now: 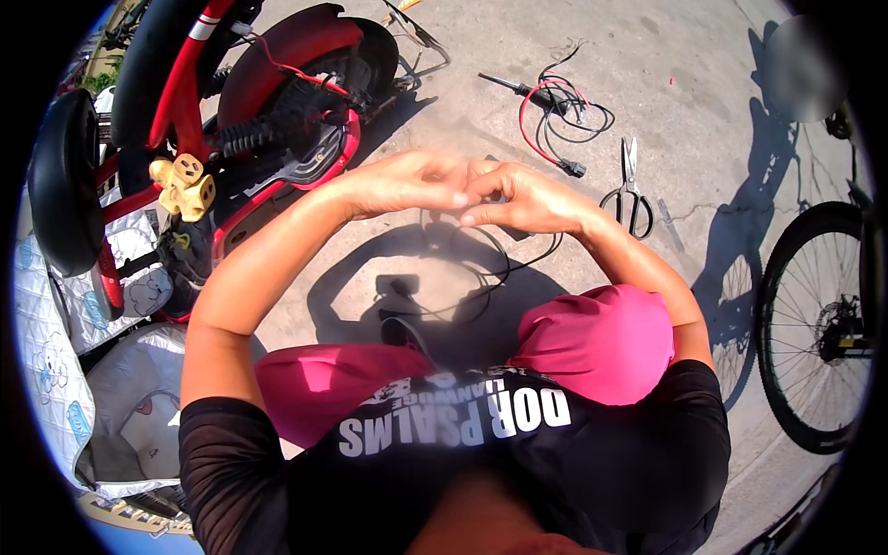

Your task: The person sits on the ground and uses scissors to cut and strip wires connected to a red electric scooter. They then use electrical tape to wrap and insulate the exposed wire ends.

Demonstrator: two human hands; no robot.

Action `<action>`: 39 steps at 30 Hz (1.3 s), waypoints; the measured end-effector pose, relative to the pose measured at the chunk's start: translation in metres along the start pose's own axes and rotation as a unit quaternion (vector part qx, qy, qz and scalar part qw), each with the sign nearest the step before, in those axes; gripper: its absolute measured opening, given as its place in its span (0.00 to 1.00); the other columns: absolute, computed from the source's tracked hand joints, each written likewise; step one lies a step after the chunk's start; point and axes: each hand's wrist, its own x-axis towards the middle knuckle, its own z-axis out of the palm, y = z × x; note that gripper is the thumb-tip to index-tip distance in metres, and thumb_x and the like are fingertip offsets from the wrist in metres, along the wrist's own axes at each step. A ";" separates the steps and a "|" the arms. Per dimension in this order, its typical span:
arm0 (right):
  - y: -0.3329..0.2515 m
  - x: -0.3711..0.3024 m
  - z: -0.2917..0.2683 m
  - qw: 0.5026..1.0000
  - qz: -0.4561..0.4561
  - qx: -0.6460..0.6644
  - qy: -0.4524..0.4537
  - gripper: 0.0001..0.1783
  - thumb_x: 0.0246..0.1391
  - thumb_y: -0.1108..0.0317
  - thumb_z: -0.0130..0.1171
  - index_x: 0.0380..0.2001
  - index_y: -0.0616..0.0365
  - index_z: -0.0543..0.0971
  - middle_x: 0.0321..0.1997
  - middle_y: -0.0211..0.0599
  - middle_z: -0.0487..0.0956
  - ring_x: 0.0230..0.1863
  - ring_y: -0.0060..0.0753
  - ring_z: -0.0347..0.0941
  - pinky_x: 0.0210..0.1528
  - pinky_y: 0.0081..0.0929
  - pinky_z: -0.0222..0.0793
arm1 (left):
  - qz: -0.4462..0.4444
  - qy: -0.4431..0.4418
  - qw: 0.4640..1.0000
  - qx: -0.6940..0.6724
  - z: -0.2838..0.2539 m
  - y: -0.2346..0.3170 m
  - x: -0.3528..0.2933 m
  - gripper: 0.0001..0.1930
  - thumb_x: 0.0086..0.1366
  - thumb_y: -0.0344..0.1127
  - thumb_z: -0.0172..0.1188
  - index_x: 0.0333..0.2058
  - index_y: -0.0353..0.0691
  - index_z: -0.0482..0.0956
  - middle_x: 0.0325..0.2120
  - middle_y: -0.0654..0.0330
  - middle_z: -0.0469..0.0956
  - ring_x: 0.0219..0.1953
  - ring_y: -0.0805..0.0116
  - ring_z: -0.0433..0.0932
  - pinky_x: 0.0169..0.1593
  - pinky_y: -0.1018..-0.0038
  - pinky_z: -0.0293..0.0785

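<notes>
My left hand (416, 183) and my right hand (523, 197) meet in front of me over the sunlit concrete, fingertips together. The left one is smeared by motion, but its fingers look pinched. On the right, thumb and fingers are bent closed against the left fingertips. Whatever lies between them is too small and hidden to make out. A thin black cable (507, 269) loops below the hands. A dark flat piece shows partly behind my right hand.
A red electric scooter (176, 102) with a yellow multi-outlet plug (188, 188) stands at the left, beside a quilted white cover (55, 370). Beyond the hands lie a soldering iron (499, 81) with tangled cords (564, 111) and black-handled scissors (629, 190). A bicycle wheel (814, 328) stands at right.
</notes>
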 end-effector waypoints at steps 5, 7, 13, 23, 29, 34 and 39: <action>-0.002 -0.002 0.010 0.999 -0.006 -0.038 -0.038 0.13 0.50 0.62 0.64 0.32 0.61 0.79 0.36 0.43 0.75 0.41 0.44 0.73 0.43 0.36 0.67 | -0.070 -0.043 0.966 -0.246 0.014 -0.027 -0.010 0.11 0.65 0.37 0.54 0.42 0.37 0.71 0.36 0.63 0.71 0.43 0.72 0.73 0.49 0.68 0.74; 0.005 -0.004 0.016 0.995 0.004 -0.062 -0.083 0.13 0.50 0.61 0.64 0.31 0.61 0.79 0.35 0.43 0.75 0.40 0.44 0.73 0.42 0.37 0.67 | -0.091 -0.088 0.965 -0.228 0.021 -0.041 -0.010 0.11 0.62 0.29 0.54 0.44 0.36 0.70 0.38 0.64 0.70 0.43 0.74 0.72 0.50 0.67 0.74; 0.009 0.001 0.032 0.980 -0.009 -0.103 -0.169 0.15 0.49 0.58 0.64 0.28 0.60 0.80 0.30 0.47 0.75 0.33 0.48 0.72 0.37 0.38 0.66 | -0.144 -0.106 0.984 0.006 0.047 -0.051 -0.016 0.03 0.60 0.27 0.55 0.28 0.35 0.76 0.20 0.71 0.71 0.23 0.83 0.65 0.28 0.81 0.63; -0.047 -0.010 0.031 0.944 -0.109 0.186 -0.249 0.14 0.55 0.69 0.59 0.20 0.65 0.72 0.25 0.37 0.69 0.29 0.33 0.67 0.32 0.31 0.63 | 0.185 -0.144 0.972 -0.027 0.068 -0.021 -0.063 0.09 0.60 0.32 0.60 0.27 0.31 0.76 0.14 0.59 0.71 0.17 0.68 0.73 0.23 0.70 0.65; -0.032 -0.048 -0.009 0.863 -0.179 0.356 -0.309 0.13 0.55 0.69 0.62 0.19 0.62 0.76 0.21 0.35 0.68 0.24 0.39 0.62 0.30 0.32 0.60 | 0.062 -0.190 0.977 -0.076 0.017 -0.069 -0.093 0.08 0.63 0.32 0.57 0.27 0.34 0.77 0.19 0.60 0.75 0.23 0.75 0.73 0.27 0.77 0.67; 0.015 -0.025 -0.004 0.959 0.112 0.260 0.022 0.16 0.56 0.60 0.62 0.22 0.61 0.77 0.26 0.26 0.67 0.29 0.19 0.61 0.31 0.20 0.58 | -0.084 0.138 0.987 0.007 -0.017 -0.167 0.006 0.11 0.68 0.36 0.53 0.37 0.35 0.80 0.22 0.69 0.74 0.22 0.82 0.68 0.28 0.80 0.66; 0.077 -0.016 -0.015 0.968 0.035 -0.071 0.240 0.13 0.49 0.64 0.67 0.23 0.60 0.77 0.29 0.31 0.71 0.35 0.28 0.66 0.41 0.27 0.62 | -0.095 0.299 0.925 0.212 -0.072 -0.190 0.145 0.15 0.63 0.42 0.55 0.41 0.37 0.80 0.28 0.49 0.81 0.31 0.55 0.81 0.38 0.62 0.75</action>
